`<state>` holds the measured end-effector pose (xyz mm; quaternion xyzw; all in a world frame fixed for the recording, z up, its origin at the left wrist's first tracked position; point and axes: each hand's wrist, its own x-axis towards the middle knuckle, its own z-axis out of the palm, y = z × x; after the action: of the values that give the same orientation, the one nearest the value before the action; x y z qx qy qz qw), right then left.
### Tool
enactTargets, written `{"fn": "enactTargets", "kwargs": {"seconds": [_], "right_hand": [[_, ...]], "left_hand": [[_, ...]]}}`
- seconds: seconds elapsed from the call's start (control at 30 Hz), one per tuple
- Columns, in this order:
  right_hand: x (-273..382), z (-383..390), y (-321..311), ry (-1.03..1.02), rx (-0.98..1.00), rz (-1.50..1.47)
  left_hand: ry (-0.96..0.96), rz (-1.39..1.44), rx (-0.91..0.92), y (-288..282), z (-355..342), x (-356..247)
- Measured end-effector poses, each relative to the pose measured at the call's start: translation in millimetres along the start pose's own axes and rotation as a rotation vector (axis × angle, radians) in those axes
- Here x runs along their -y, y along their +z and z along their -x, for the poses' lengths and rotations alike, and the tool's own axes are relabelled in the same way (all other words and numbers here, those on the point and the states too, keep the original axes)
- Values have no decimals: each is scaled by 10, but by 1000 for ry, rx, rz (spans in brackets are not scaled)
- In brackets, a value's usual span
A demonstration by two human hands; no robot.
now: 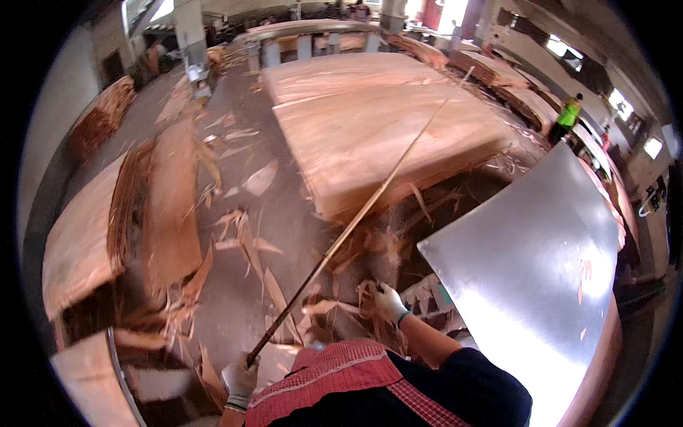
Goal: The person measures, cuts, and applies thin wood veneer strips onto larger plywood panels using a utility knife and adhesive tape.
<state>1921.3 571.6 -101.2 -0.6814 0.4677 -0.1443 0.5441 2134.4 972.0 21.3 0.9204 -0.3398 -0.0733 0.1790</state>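
Note:
My left hand (240,381), in a white glove, is closed round the lower end of a long thin wooden stick (370,199) that slants up to the right over a big stack of veneer sheets (384,135). My right hand (388,302), also gloved, grips a bunch of veneer scraps (370,295) at the foot of that stack. A red checked cloth (334,377) hangs in front of my chest.
A large shiny metal plate (533,277) lies at the right. Stacks of veneer (92,235) stand at the left, with scraps scattered over the grey floor (242,213). A person in a bright green vest (568,117) stands far right. More stacks (341,71) fill the back.

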Motion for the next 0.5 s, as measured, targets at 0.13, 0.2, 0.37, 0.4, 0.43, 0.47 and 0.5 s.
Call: {"fn": "enactTargets", "kwargs": {"seconds": [0.13,0.2,0.37,0.4,0.43,0.47,0.5], "right_hand": [[-906,-461,-196,-36,100,742],[-1588,-285,-474,-423,228,1496],[-1707,-392,-24,1028,149,561],[-1683,-568,32,1107,89,548],[-1549,-778,120,1021,77,602],[-1361,-894,318,948,80,650],[-1195,-1281,377,955,-69,448]], "left_hand": [[-51,145,193,36,-1617,224],[153,384,184,420,-2550,269],[359,272,189,247,-4513,-716],[395,271,191,423,-4848,-758],[538,375,123,588,-5122,-817],[673,469,76,664,-5404,-892],[469,455,325,755,-5753,-1005]]}}
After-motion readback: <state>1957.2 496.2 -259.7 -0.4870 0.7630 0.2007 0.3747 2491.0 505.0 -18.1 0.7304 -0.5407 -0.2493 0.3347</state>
